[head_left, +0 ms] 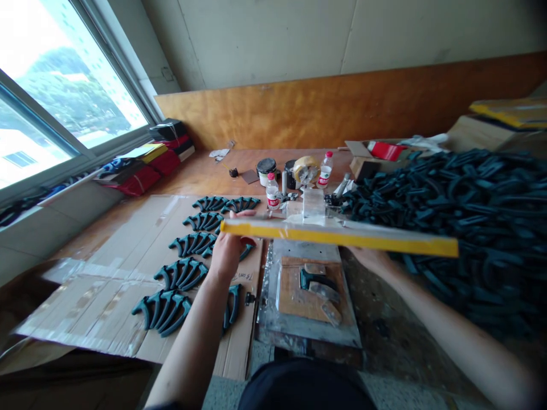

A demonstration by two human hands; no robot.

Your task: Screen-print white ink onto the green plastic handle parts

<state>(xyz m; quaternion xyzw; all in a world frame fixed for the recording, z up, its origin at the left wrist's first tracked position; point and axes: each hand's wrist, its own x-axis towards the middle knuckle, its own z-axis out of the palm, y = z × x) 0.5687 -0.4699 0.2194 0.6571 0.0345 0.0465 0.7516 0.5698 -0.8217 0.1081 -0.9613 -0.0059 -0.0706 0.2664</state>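
One handle (319,279) on the board (290,304); rows (188,272) seemingly done, a heap (436,199) apparently left.
The left hand (227,253) grips the raised frame (342,236); the right hand (359,253), mostly behind it, has a grip that cannot be told.

A workshop: dark curved parts (444,199) lie heaped on the desk (192,177), more in rows on flattened cardboard (109,285), one on a wooden block (293,302) atop a stained metal plate (307,336).
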